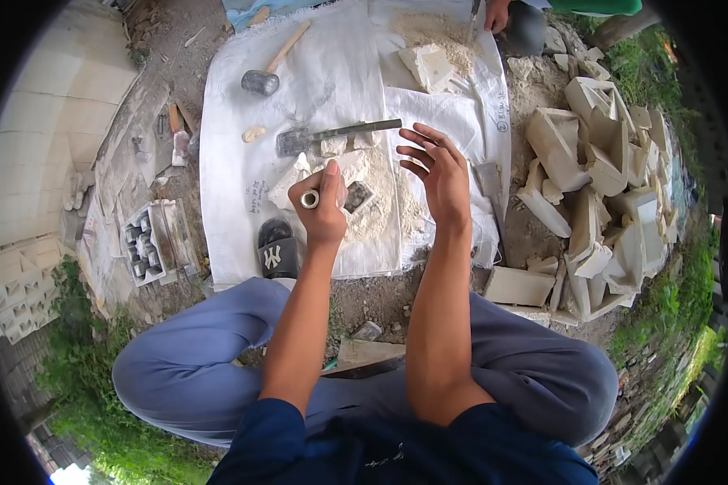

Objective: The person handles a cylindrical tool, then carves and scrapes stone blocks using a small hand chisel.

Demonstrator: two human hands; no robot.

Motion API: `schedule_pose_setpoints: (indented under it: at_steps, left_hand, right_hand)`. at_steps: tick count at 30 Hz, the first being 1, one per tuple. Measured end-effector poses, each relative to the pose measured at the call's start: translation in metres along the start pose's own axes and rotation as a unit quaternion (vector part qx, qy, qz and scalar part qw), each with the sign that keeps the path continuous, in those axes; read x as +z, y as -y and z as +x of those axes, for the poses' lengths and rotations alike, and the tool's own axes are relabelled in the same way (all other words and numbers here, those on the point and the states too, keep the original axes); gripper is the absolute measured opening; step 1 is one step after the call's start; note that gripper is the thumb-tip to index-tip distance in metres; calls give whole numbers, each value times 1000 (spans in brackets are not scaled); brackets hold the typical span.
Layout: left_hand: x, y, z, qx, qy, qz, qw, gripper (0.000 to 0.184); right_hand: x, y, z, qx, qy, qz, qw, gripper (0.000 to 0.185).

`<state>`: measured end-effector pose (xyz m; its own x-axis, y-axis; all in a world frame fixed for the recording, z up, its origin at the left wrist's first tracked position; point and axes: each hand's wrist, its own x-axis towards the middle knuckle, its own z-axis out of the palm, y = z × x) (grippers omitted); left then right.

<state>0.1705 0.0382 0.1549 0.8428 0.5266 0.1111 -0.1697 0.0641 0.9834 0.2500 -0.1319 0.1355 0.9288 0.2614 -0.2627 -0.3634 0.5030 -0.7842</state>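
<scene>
My left hand (pixel 322 212) is wrapped round a metal tube (pixel 309 199), its hollow round end facing up and the thumb along its side. The lower part of the tube is hidden by the fist. Beneath and beside this hand lies a pale chalky block (pixel 287 187) with a dark grey patch (pixel 358 196) in it, amid white crumbs and powder (pixel 380 214). My right hand (pixel 442 171) hovers with fingers apart, holding nothing. Near its fingertips is the dark handle (pixel 364 128) of a tool with a broad grey metal head (pixel 292 143), which rests on the white sheet.
A mallet (pixel 260 82) lies on the white sheet (pixel 226 162) at the far left. Broken pale blocks (pixel 603 202) are piled on the right. Another person's hand (pixel 497 14) shows at the top. A tray of dark pieces (pixel 144 246) stands left; a black slipper (pixel 277 246) sits below.
</scene>
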Motion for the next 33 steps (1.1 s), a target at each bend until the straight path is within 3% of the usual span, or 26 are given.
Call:
schedule_pose_setpoints:
  at_steps: [2, 4, 6, 7, 10, 15, 18, 19, 20, 22, 23, 28, 32, 33]
  left_hand:
    - [-1, -9, -4, 12, 22, -68, 997, 52]
    - [-2, 15, -12, 2, 14, -45, 999, 51]
    - [-22, 73, -20, 49, 44, 116, 991, 53]
    - [-19, 88, -17, 5, -3, 78, 997, 52]
    - [-8, 55, -5, -37, 39, 68, 996, 51]
    - [-6, 8, -31, 54, 100, 57, 992, 50]
    - [-14, 37, -43, 20, 128, 39, 991, 50]
    - [-11, 43, -46, 75, 118, 166, 976, 49]
    - [-9, 47, -44, 76, 123, 167, 975, 49]
    - [-1, 61, -36, -30, 93, 81, 992, 49]
    - [-2, 56, -40, -36, 94, 82, 992, 49]
    - [6, 5, -44, 69, 132, 83, 985, 49]
    - [-9, 36, -71, 46, 134, 75, 987, 53]
    - [-3, 45, -77, 102, 130, 169, 972, 50]
  right_hand:
    - [-3, 1, 1, -8, -7, -5, 1000, 39]
    - [-4, 1, 1, -8, -6, -1, 1000, 40]
    - [-3, 3, 1, -6, -13, 7, 1000, 40]
    - [-1, 4, 2, -11, -12, 8, 1000, 40]
    - [0, 4, 0, -14, 0, 16, 1000, 41]
    - [-3, 5, -1, -25, -6, 29, 999, 41]
    - [-5, 5, -1, -32, -17, 42, 998, 40]
    - [-5, 5, -1, -31, -6, 44, 999, 43]
    - [-4, 9, -1, -33, 7, 45, 998, 46]
    - [-1, 13, 4, -46, 15, 49, 998, 46]
    - [-1, 11, -1, -45, 18, 51, 998, 47]
    - [-3, 13, -6, -51, 20, 57, 997, 46]
    - [-7, 14, -5, -59, -13, 72, 996, 43]
    - [-6, 14, -5, -57, -13, 82, 995, 43]
